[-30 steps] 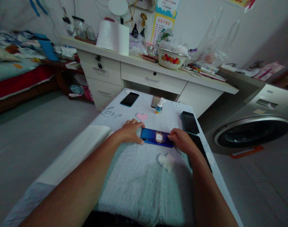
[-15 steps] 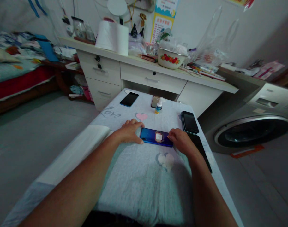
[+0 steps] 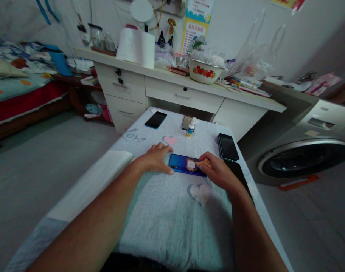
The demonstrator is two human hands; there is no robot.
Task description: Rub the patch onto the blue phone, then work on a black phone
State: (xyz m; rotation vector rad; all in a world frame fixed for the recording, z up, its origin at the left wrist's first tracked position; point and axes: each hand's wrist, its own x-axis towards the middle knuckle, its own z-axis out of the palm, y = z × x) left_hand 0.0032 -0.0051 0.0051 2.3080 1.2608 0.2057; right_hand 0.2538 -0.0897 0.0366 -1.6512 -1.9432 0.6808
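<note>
A blue phone (image 3: 179, 163) lies flat in the middle of the cloth-covered table (image 3: 172, 211). A small pinkish square piece (image 3: 191, 164) rests on it. My left hand (image 3: 153, 159) holds the phone's left end, fingers curled over its edge and thumb along the near side. My right hand (image 3: 217, 171) lies over the phone's right end, its thumb and forefinger pinched at the edge of the square piece.
A black phone (image 3: 228, 146) lies to the right, another dark slab (image 3: 239, 173) under my right wrist. A third phone (image 3: 156, 119), a small spray bottle (image 3: 191, 127) and a brownish phone (image 3: 186, 121) sit at the far end. A desk (image 3: 184, 92) stands behind, a washing machine (image 3: 303, 151) to the right.
My right hand has slid left along the blue phone, from its right end onto the square piece. My left hand has stayed put.
</note>
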